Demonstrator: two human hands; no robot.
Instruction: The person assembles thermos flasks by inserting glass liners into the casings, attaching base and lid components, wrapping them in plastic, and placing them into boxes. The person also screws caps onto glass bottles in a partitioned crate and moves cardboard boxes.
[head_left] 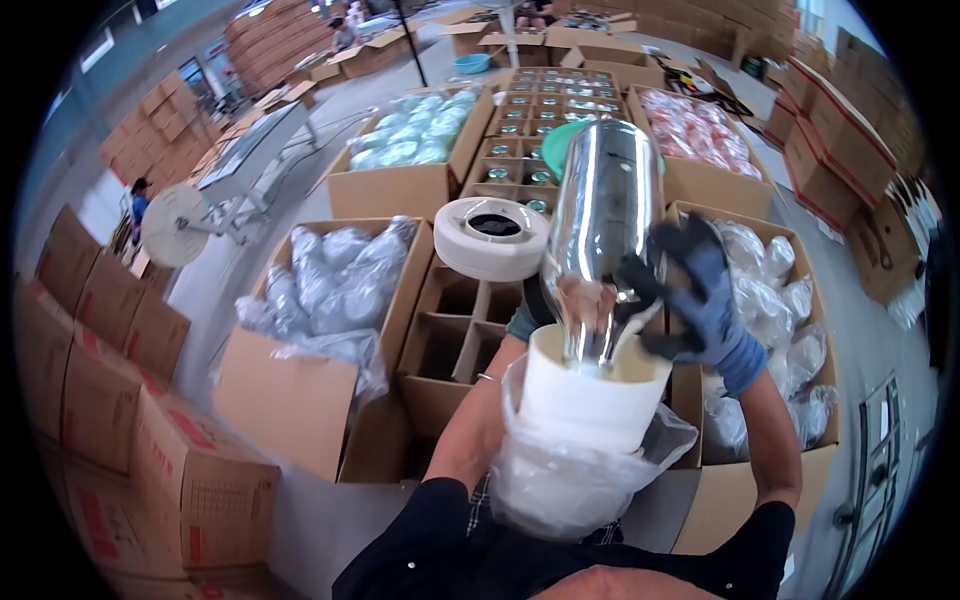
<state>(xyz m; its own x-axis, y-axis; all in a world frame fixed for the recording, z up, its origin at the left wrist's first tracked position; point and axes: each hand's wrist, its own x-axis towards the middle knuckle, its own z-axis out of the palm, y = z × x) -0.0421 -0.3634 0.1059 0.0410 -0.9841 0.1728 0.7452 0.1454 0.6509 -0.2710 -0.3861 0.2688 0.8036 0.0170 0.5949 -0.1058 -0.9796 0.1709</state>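
Observation:
A shiny silver glass flask liner [608, 190] stands neck down, its narrow end in the mouth of a white cylindrical casing [585, 410]. A crumpled clear plastic bag [550, 480] surrounds the lower casing. My right hand [705, 300], in a grey-blue glove with dark fingers, is beside the liner's right side with fingers spread; it is somewhat blurred. My left hand [527, 318], gloved too, is behind the liner and casing, its fingers hidden. A white ring-shaped part [465, 250] with a dark centre lies left of the liner.
A divided carton [420, 385] stands in front of me. Cartons of bagged items flank it: silvery-clear bags [345, 275] left, clear bags [780, 300] right, greenish bags [420, 130] and reddish bags [700, 130] farther back. A green round object [560, 148] sits behind the liner. Stacked boxes [200, 470] are at left.

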